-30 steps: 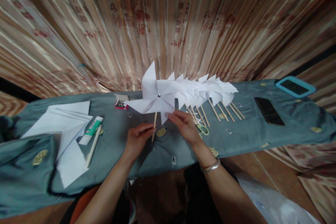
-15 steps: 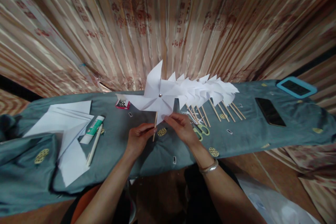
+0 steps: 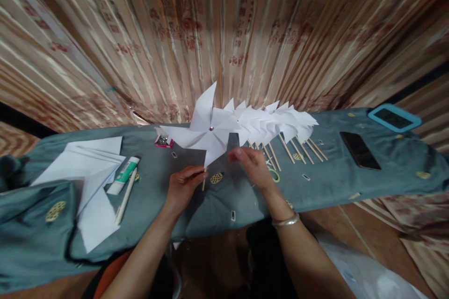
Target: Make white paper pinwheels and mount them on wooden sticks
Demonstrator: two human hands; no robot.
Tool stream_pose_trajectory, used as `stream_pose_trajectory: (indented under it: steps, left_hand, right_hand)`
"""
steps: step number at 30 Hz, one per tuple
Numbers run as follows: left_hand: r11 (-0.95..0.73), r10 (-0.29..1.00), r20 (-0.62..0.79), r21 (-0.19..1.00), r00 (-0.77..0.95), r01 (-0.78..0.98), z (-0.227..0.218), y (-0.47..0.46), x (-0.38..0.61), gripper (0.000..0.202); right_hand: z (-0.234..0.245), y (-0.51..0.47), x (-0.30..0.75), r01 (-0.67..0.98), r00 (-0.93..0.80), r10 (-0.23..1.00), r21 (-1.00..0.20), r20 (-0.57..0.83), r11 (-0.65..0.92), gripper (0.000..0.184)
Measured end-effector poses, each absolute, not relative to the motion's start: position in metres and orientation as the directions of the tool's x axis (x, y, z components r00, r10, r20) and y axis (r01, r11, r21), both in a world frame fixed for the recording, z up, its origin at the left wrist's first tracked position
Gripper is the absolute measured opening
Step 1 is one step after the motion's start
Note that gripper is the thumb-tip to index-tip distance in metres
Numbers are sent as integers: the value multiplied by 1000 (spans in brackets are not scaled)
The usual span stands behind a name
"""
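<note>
A white paper pinwheel (image 3: pixel 211 136) on a thin wooden stick (image 3: pixel 203 184) is held upright over the cloth. My left hand (image 3: pixel 183 188) pinches that stick between thumb and fingers, below the blades. A small metal pin head shows at the pinwheel's centre. Just to the right of the lowest blade, my right hand (image 3: pixel 251 167) is apart from the paper and holds nothing, its fingers loosely bent and a little blurred at the tips. Behind it, a row of finished white pinwheels (image 3: pixel 277 121) lies overlapping, sticks toward me. Green-handled scissors (image 3: pixel 274 175) are partly hidden by my right hand.
On the left lie white paper sheets (image 3: pixel 98 149), a glue stick (image 3: pixel 124 175) and a pen (image 3: pixel 126 196). A small red box of pins (image 3: pixel 163 141) sits behind the pinwheel. A phone (image 3: pixel 359 150) and a blue-framed tablet (image 3: pixel 394 117) rest on the right. A curtain (image 3: pixel 224 32) hangs behind.
My right hand has let go of the pinwheel's lower blade and drawn back to the right. The blades have turned slightly; my left hand still holds the stick.
</note>
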State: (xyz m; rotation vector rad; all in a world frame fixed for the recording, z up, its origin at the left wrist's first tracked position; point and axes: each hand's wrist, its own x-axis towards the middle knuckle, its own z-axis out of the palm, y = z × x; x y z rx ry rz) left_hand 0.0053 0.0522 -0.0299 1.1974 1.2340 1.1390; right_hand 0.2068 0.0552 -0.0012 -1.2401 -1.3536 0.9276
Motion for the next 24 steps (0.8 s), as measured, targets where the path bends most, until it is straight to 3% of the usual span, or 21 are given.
stream_pose_trajectory:
  steps: [5, 11, 24]
  left_hand:
    - [92, 993, -93, 996, 78, 14, -30, 49, 4, 17]
    - [126, 983, -128, 992, 132, 23, -27, 46, 6, 16]
    - [89, 993, -92, 995, 79, 47, -32, 50, 5, 20]
  right_hand:
    - [-2, 71, 232, 35, 420, 893, -986, 161, 162, 40]
    - [-3, 78, 236, -7, 378, 900, -971, 218, 238, 31]
    - [1, 71, 222, -98, 406, 907, -982, 109, 161, 25]
